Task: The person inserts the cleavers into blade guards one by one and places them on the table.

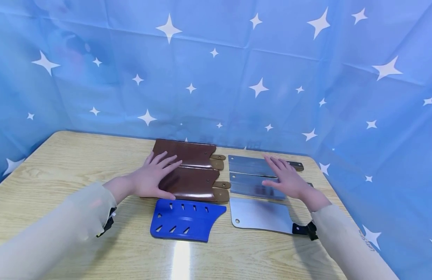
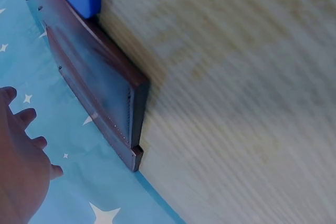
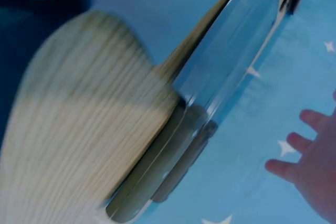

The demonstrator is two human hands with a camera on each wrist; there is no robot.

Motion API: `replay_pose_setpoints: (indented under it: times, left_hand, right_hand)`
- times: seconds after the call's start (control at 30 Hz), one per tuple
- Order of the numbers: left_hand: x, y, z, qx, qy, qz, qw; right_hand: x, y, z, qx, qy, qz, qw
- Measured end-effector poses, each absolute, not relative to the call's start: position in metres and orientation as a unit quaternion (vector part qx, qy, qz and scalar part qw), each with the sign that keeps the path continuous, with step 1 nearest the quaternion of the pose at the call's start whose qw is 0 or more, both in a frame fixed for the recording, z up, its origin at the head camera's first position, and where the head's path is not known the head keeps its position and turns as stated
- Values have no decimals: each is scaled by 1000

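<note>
My left hand [image 1: 156, 177] lies flat with its fingers spread over two brown leather sheaths, the far sheath [image 1: 191, 151] and the near sheath [image 1: 195, 184]; whether it touches them I cannot tell. A blue plastic sheath [image 1: 184, 219] lies just in front. My right hand [image 1: 284, 177] is spread over the far cleaver [image 1: 245, 164] and the middle cleaver [image 1: 247, 188]. A third cleaver [image 1: 259, 216] lies nearest me. The left wrist view shows the left hand [image 2: 21, 166] beside a brown sheath [image 2: 100, 87]. In the right wrist view, the right hand [image 3: 315, 166] is near a blade [image 3: 231, 61].
Everything lies on a light wooden table [image 1: 62, 175] with rounded corners. A blue cloth with white stars [image 1: 216, 77] hangs close behind and along both sides. Both forearms wear pale sleeves. Both wrist views are blurred.
</note>
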State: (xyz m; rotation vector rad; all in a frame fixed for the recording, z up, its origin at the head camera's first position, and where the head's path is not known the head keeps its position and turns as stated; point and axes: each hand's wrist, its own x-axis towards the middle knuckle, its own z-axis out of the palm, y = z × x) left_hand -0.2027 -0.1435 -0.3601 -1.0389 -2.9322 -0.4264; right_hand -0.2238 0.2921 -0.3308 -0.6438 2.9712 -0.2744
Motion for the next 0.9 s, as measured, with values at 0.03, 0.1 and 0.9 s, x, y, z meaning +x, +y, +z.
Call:
replay_pose_setpoints:
  times: [0.03,0.1,0.9]
  left_hand:
    - [-201,-144,-361,-336,-932,-137,1]
    - [-198,-144,-362,-344,-929,-137,-2]
    - [-165,-140,-380,-399,-906,-129,-48]
  right_hand:
    - [-222,295,-331,-212,972,-92,47]
    - [-218,300,-331,-215,971,-92,50]
    - [-159,369,-358,-240,963,-122,28]
